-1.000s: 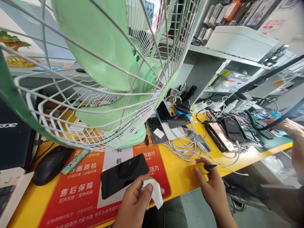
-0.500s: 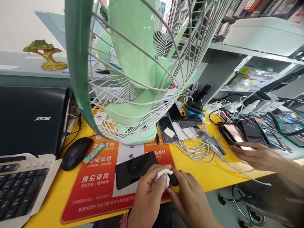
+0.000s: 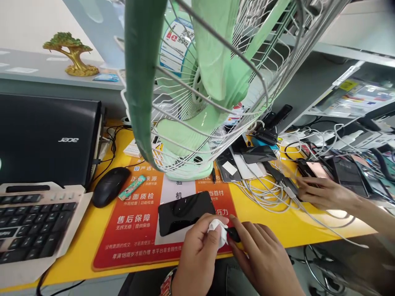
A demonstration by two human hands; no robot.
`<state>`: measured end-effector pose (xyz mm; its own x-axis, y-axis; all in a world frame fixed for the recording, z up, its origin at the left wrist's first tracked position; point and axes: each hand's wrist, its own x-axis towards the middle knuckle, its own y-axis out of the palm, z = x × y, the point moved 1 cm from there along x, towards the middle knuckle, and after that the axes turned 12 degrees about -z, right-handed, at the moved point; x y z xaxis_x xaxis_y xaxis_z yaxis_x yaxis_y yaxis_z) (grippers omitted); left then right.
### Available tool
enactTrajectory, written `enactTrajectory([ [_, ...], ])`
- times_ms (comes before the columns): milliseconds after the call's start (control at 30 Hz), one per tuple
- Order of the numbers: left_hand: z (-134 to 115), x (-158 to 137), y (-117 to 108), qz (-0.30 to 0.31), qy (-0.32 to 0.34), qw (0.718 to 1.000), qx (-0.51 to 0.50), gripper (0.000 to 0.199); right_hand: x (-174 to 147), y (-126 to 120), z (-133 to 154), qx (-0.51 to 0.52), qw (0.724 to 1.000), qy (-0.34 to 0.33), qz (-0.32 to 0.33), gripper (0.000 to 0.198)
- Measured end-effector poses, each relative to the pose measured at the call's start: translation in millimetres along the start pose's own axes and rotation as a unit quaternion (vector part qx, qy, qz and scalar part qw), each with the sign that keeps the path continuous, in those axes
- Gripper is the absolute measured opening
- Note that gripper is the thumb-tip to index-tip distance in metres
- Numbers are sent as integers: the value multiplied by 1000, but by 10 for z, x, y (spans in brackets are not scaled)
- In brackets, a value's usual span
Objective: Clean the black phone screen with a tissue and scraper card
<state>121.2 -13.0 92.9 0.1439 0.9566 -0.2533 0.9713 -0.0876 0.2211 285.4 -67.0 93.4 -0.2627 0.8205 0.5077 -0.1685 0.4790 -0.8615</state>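
Observation:
My left hand (image 3: 197, 255) pinches a crumpled white tissue (image 3: 221, 236) between thumb and fingers. In my right hand (image 3: 265, 255) is a small black object (image 3: 233, 234), mostly hidden by the fingers, so its kind is unclear. Its near end meets the tissue. Both hands hover close together at the front edge of the table. Just behind them, a black smartphone (image 3: 185, 211) with a dark screen lies on the red and orange printed mat (image 3: 123, 250).
A green fan (image 3: 188, 174) looms close above the mat. To the left are a mouse (image 3: 110, 187), a keyboard (image 3: 37, 230) and an Acer laptop (image 3: 46, 144). Tangled white cables (image 3: 262, 199) and several phones lie right. Another person's hand (image 3: 327, 193) reaches among them.
My view has shifted, so the scene sits further right. My hands keep hold of the tissue and the black object. The other person's hand has moved left, toward the cables.

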Motion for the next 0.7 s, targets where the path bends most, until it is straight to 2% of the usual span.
enactTrajectory([
  [200, 15, -13, -3, -18, 11, 1000, -1, 39, -66, 76, 73, 44, 998, 39, -26, 38],
  [300, 111, -23, -97, -75, -23, 997, -27, 40, -202, 83, 38, 99, 988, 106, -50, 38],
  [400, 236, -35, -299, -133, -86, 987, -39, 49, -354, 87, -163, 149, 953, 232, -128, 30],
  [500, 337, -65, -539, -164, -115, 979, -43, 54, -431, 143, -465, 148, 908, 335, -202, 25],
  [567, 394, -93, -669, -165, -136, 974, -78, 55, -430, 204, -639, 153, 897, 357, -211, 26],
  [700, 495, -133, -801, -149, -161, 968, -124, 49, -384, 296, -800, 179, 897, 357, -192, 22],
])
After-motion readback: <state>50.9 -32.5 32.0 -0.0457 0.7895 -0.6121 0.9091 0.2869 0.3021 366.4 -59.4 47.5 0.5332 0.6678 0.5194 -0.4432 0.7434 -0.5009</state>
